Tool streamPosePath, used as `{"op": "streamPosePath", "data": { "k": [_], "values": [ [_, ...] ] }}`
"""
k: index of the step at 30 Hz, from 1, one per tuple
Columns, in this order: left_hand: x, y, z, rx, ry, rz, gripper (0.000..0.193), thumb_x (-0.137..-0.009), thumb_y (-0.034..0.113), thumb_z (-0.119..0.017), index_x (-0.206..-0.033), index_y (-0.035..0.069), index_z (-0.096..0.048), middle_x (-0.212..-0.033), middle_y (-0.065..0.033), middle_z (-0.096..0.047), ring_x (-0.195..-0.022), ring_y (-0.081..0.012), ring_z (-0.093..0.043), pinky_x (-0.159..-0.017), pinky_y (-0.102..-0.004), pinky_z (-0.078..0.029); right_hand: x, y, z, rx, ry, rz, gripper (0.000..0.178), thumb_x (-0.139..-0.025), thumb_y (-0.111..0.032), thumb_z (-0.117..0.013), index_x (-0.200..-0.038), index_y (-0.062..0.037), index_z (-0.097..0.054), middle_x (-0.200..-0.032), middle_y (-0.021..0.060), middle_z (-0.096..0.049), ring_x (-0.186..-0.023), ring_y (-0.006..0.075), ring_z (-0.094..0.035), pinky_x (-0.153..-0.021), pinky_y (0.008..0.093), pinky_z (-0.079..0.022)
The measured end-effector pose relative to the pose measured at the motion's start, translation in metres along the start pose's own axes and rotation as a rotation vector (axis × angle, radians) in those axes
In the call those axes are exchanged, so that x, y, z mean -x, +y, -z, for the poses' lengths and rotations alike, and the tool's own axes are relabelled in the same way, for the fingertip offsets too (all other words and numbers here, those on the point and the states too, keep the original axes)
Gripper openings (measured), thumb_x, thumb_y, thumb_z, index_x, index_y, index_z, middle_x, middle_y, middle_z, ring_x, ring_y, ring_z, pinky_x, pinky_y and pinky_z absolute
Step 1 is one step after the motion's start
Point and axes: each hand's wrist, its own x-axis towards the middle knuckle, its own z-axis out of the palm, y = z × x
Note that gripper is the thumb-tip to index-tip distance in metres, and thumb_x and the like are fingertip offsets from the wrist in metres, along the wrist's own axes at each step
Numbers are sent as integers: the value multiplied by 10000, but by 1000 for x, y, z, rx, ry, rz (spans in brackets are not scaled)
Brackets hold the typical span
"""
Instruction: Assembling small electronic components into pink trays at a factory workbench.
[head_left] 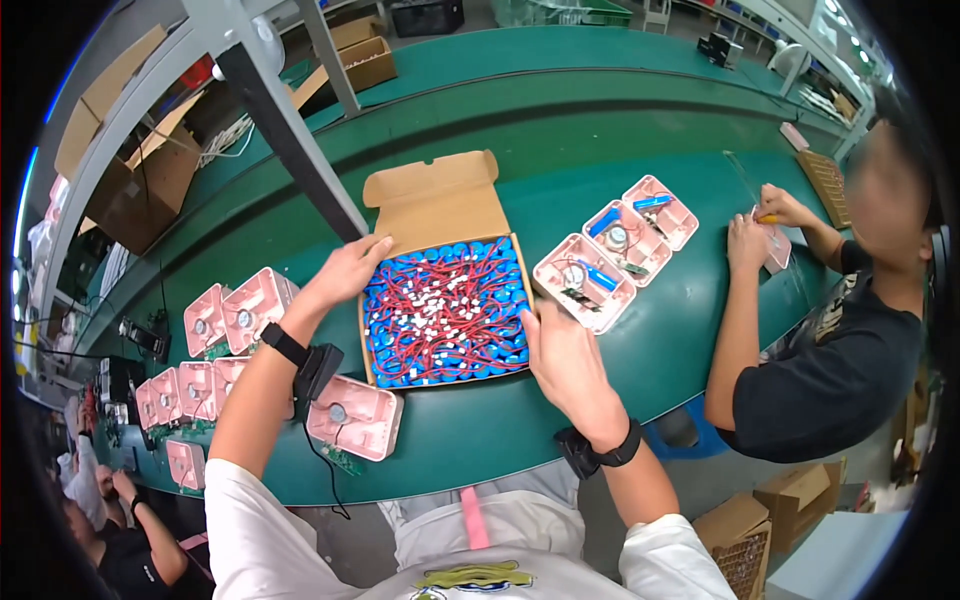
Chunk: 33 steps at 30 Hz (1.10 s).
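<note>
An open cardboard box (437,207) sits before me on the green table, its lid flap folded back on the far side. Blue cylindrical batteries (378,308) fill it, their red wires and white connectors (432,312) tangled on top. My left hand (352,268) grips the box at its far left corner. At the right wall, my right hand (566,362) holds the box, thumb over the edge and other fingers partly hidden. Just right of the box lie pink plastic housings (612,318) with blue batteries, round speakers and small circuit boards inside.
More pink housings (366,446) with green boards stand left of the box. A grey metal post (290,130) rises behind it. On the right, a co-worker (830,350) handles a pink part and a yellow-handled tool (768,218). Cardboard boxes (150,190) stand at the far left.
</note>
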Motion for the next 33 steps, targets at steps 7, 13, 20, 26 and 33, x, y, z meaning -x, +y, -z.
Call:
{"op": "streamPosePath", "data": {
  "k": [7,13,20,26,33],
  "values": [
    [35,14,-19,1009,80,303,536,-1129,472,-456,-1496,90,-542,-1489,-105,-597,-1354,-223,-554,-1139,-402,-432,-92,-10,-23,-255,134,136,556,-1036,-244,-603,-1467,78,-464,-1249,358,-644,-1184,506,-626,-1034,510,-502],
    [29,32,-21,1327,-51,324,526,-1136,419,-454,-1465,15,-523,-1397,-127,-657,-1217,-219,-664,-1068,-417,-529,-142,-11,-30,-385,-57,-142,571,-991,-204,-650,-1476,62,-508,-1285,254,-687,-1164,379,-670,-1083,407,-476],
    [28,35,-17,1520,39,336,461,-1132,352,-452,-1396,-10,-558,-1293,-147,-711,-1098,-244,-730,-1004,-434,-593,-140,15,-49,-854,17,-300,478,-957,-47,-656,-1429,13,-615,-1284,177,-700,-1158,213,-655,-1034,311,-477],
    [28,29,-16,1562,121,351,347,-1099,227,-509,-1327,-24,-584,-1248,-150,-703,-1110,-223,-703,-986,-408,-579,-125,-1,-33,-1074,35,-206,463,-969,11,-620,-1427,71,-588,-1358,176,-657,-1229,198,-612,-1053,303,-468],
    [41,44,-20,1356,384,243,292,-1046,128,-570,-1298,-15,-608,-1125,-122,-713,-985,-174,-697,-872,-353,-584,-133,21,-37,-1117,-66,-276,523,-1026,-125,-653,-1478,95,-507,-1435,181,-605,-1274,207,-591,-1099,327,-461]
  ]
}}
